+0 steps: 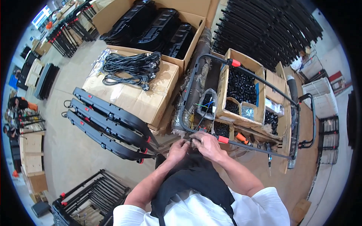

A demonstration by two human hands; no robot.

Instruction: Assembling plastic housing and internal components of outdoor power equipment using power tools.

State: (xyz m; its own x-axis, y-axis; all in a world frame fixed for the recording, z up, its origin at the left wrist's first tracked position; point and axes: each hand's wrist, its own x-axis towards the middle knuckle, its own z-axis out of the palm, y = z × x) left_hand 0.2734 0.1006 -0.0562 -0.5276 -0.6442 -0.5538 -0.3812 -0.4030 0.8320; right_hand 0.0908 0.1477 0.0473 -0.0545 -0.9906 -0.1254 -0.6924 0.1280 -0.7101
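Space around my hands is tight: curved black panels are leaning just to the left, and cardboard boxes of black parts are crowding the workbench ahead. Concrete floor is lying open further left. My left hand and right hand are pinching together on the near bar of a black tube frame with red clips, fingers closed on it.
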